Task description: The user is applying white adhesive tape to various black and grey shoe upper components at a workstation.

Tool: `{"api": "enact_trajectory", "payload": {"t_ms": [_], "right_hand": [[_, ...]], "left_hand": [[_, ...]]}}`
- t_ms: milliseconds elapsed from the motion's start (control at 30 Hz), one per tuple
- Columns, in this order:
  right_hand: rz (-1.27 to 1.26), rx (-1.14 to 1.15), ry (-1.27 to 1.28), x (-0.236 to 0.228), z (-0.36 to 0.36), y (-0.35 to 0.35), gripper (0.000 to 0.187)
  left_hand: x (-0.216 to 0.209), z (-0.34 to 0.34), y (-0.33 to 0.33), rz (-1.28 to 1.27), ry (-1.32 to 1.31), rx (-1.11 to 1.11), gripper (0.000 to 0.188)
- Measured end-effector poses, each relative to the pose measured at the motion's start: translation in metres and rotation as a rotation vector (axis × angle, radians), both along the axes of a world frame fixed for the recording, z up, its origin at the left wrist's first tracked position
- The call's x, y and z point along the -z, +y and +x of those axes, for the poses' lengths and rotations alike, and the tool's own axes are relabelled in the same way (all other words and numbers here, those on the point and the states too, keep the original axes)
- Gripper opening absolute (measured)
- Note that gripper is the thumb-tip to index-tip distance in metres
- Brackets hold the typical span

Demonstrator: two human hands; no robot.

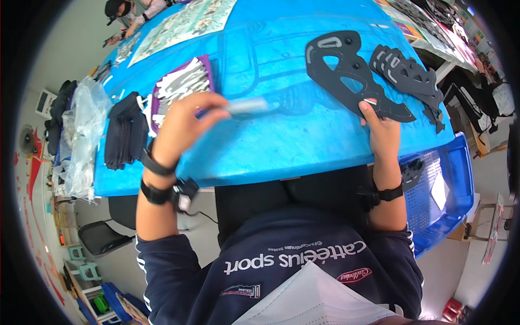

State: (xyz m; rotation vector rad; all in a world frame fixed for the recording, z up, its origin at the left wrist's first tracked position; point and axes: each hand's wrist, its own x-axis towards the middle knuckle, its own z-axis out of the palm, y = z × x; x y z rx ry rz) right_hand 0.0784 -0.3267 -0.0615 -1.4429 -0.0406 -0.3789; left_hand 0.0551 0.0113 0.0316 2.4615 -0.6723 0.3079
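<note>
White face mask (311, 300) is closest to my lens, then a navy sweatshirt (281, 260), both short of the blue-covered table (254, 146), which I use as reference. Left hand (187, 122): above the table's left half, thumb and index pinching a pale, translucent-looking strip (249, 105); I get motion blur there, so can't tell its exact shape. The strip points toward the table's middle. Right hand (383, 132): over the table's right part, near the front edge, thumb pressed on top of a black cut-out panel (319, 62); I can't make out how the fingers underneath sit. The panel lies slantwise on the table's right half, blue showing through two openings. Just beside it, nearer the table's right edge, I have a fanned stack of similar black pieces (403, 70). On the table's left half: purple tray (208, 70) heaped with white and grey strips (181, 86), then a stack of folded black fabric pieces (124, 132) closer to the left edge. Clear plastic bag (81, 130) along that same edge. Patterned sheet (184, 30) on the table's far side, co-worker (130, 16) at its far left corner. Blue crate (463, 179) off the table's near right corner; black chair (103, 235) off its near left.
</note>
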Motion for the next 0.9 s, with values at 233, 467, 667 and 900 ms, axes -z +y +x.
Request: {"api": "enact_trajectory", "payload": {"t_ms": [233,467,667,900], "right_hand": [[0.037,-0.103,-0.074,-0.004,-0.001,0.004,0.018],[0.07,-0.097,-0.113,0.004,0.0,-0.001,0.018],[0.048,-0.094,-0.11,0.0,-0.003,0.0,0.017],[0.018,-0.116,-0.105,-0.001,-0.003,0.0,0.017]], "left_hand": [[0.047,-0.038,-0.051,-0.06,0.278,0.004,0.017],[0.057,-0.04,-0.038,-0.692,0.447,-0.185,0.01],[0.058,-0.055,-0.061,-1.324,0.568,-0.17,0.015],[0.068,-0.056,-0.069,-0.625,0.409,-0.379,0.01]]}}
